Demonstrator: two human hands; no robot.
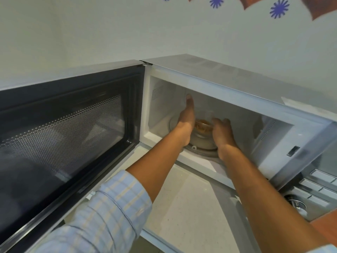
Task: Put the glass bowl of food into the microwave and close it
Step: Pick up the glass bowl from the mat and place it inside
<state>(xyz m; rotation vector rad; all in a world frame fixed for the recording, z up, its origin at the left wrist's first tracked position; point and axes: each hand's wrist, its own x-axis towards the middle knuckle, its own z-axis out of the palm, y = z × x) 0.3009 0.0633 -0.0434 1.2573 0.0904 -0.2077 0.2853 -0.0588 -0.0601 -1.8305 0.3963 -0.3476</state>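
Note:
The microwave (228, 83) stands with its door (69, 136) swung fully open to the left. Inside, a glass bowl (202, 141) with brown food in it rests on the round glass turntable (172, 123). Both my hands reach into the cavity. My left hand (186, 125) lies flat against the bowl's left side, fingers stretched toward the back wall. My right hand (222, 134) curls around the bowl's right side. Together they hold the bowl between them, and much of its wall is hidden behind them.
A pale speckled counter (182, 201) lies under my arms in front of the microwave. The control panel with buttons (317, 181) and a metal dial (297, 204) is at the right. A plain wall rises behind, close to the appliance.

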